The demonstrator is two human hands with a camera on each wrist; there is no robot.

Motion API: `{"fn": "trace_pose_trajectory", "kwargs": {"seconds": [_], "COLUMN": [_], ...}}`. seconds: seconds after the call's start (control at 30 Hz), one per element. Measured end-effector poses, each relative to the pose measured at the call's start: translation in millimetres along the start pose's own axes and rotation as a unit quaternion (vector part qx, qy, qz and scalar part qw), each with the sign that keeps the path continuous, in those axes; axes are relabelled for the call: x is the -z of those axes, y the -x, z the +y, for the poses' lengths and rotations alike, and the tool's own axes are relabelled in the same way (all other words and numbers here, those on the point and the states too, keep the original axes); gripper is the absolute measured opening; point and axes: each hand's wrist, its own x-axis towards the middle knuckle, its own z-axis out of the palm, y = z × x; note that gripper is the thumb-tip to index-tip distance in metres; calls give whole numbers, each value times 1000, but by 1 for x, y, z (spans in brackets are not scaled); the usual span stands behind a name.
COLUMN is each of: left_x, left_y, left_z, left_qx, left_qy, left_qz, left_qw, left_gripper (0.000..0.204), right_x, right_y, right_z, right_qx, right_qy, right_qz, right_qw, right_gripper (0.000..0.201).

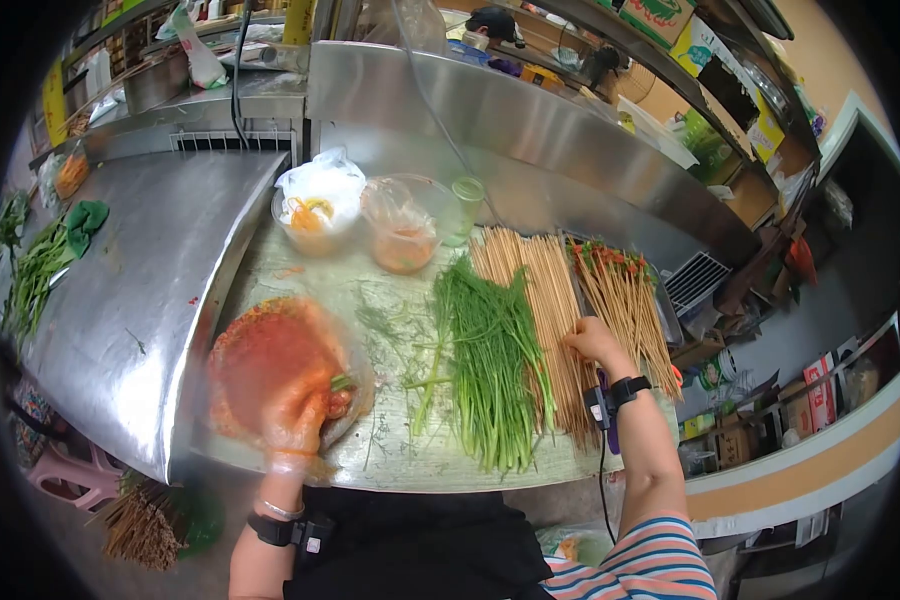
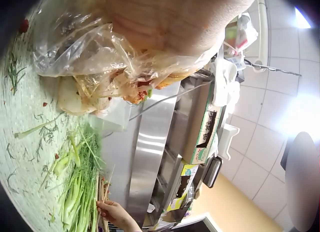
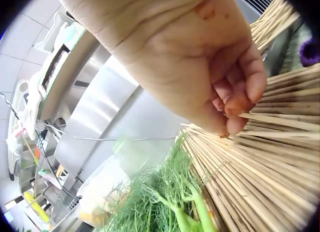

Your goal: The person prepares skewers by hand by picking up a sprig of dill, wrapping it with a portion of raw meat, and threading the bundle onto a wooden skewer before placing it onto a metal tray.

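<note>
My left hand (image 1: 298,405), in a clear plastic glove (image 2: 115,52), rests in a round bowl of red-seasoned food (image 1: 260,350). Its fingers are blurred, with a bit of green and dark red food (image 1: 341,395) beside them; I cannot tell whether they grip any. Over on the right, bare fingertips of my right hand (image 1: 600,345) pinch a thin bamboo skewer (image 3: 280,121) above a wide pile of skewers (image 1: 530,300). Against that pile's left side lies a thick bunch of feathery green herbs (image 1: 490,370).
Behind the herbs stand a tub with a white bag (image 1: 320,195), a second clear tub (image 1: 405,250) and a green cup (image 1: 462,212). A tray of loaded skewers (image 1: 620,290) sits at the right. Left of the board is a steel counter (image 1: 140,300).
</note>
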Motion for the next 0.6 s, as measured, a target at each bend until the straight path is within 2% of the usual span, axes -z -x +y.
{"fn": "trace_pose_trajectory", "kwargs": {"seconds": [0.07, 0.17, 0.2, 0.27, 0.33, 0.37, 0.4, 0.43, 0.47, 0.53, 0.6], "left_x": [0, 0, -1, 0, 5, 1, 4, 5, 8, -4, -11], "left_y": [-1, 0, 0, 1, -2, -3, -6, -8, -8, 1, 5], "left_z": [0, 0, 2, 0, -9, -2, -10, -12, -12, 2, 5], "left_qx": [5, 5, 5, 19, 41, 10, 64, 40, 21, 25, 66], "left_qy": [7, 7, 0, 10, 43, 10, 113, 184, 289, 360, 346], "left_qz": [-1, 4, 10, 11, 10, 16, 29, 14, -35, -4, 43], "left_qw": [1000, 1000, 1000, 1000, 998, 1000, 991, 982, 956, 932, 935], "left_gripper": [20, 20, 20, 20, 22, 24, 29, 33, 37, 35, 33], "right_x": [8, 36, 43, 48, 28, 13, -4, -22, -41, -76, -103], "right_y": [5, 39, 53, 80, 97, 104, 114, 122, 129, 140, 154], "right_z": [3, -26, -38, -65, -87, -102, -116, -129, -142, -164, -181], "right_qx": [85, 111, 121, 135, 175, 197, 213, 228, 242, 256, 264], "right_qy": [66, -87, -187, -379, -505, -566, -607, -622, -638, -659, -670], "right_qz": [51, 71, 55, 20, 39, 43, 36, 38, 37, 18, 7], "right_qw": [993, 987, 973, 915, 844, 799, 765, 748, 730, 707, 694], "right_gripper": [19, 17, 15, 13, 13, 13, 13, 14, 14, 15, 15]}}
